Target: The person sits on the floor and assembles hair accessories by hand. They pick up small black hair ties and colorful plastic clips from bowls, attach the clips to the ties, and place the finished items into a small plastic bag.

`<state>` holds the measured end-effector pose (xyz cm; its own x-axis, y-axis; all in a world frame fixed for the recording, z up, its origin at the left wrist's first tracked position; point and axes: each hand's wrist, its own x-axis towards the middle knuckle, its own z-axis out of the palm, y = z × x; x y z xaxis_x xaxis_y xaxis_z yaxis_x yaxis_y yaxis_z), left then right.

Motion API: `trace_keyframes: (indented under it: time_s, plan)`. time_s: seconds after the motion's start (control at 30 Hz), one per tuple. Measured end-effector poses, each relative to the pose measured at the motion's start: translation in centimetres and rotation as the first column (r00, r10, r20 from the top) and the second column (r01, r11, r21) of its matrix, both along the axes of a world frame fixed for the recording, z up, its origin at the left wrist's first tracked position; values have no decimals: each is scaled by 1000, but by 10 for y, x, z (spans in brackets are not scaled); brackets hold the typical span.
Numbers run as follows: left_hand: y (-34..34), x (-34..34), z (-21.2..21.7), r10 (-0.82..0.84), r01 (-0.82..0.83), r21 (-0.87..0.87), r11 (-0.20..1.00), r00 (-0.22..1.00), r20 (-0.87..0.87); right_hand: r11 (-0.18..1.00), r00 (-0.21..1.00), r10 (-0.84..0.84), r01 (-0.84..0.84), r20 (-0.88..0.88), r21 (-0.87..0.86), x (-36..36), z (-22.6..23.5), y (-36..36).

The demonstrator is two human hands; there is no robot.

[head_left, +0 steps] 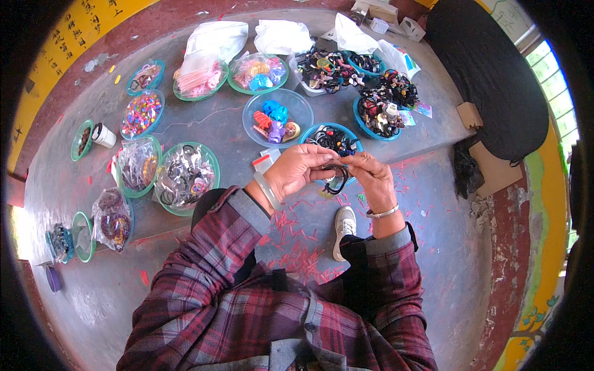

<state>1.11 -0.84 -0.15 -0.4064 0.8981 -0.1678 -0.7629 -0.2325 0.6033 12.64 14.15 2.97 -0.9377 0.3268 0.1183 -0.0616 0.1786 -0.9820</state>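
My left hand (296,170) and my right hand (370,176) meet in front of me and together pinch a thin black hair band (338,179), which loops down between the fingers. A pale bangle sits on my left wrist and a silver bracelet on my right. Just beyond my hands stands a blue bowl (352,133) of black hair bands. Both sleeves are red and grey plaid.
Several green and blue bowls of hair ties and clips, such as a clear bowl (250,114) and a green bowl (213,162), spread over the grey concrete step. White plastic bags (218,37) lie at the back. Red scraps litter the floor by my white shoe (342,229). A black cloth (489,74) lies right.
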Motion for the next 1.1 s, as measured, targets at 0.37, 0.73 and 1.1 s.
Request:
trace_keyframes:
  time_s: [0.37,0.73,1.1]
  plan:
    - [-2,-3,-3,-49,49,80,996,999,0,965,998,11,7,-64,263,-1,-5,3]
    - [4,1,-5,-28,29,24,999,999,-20,935,996,2,29,-85,354,-2,-4,3]
    - [5,2,-4,134,-153,-59,987,961,-241,990,996,-91,91,8,-112,-2,-3,10]
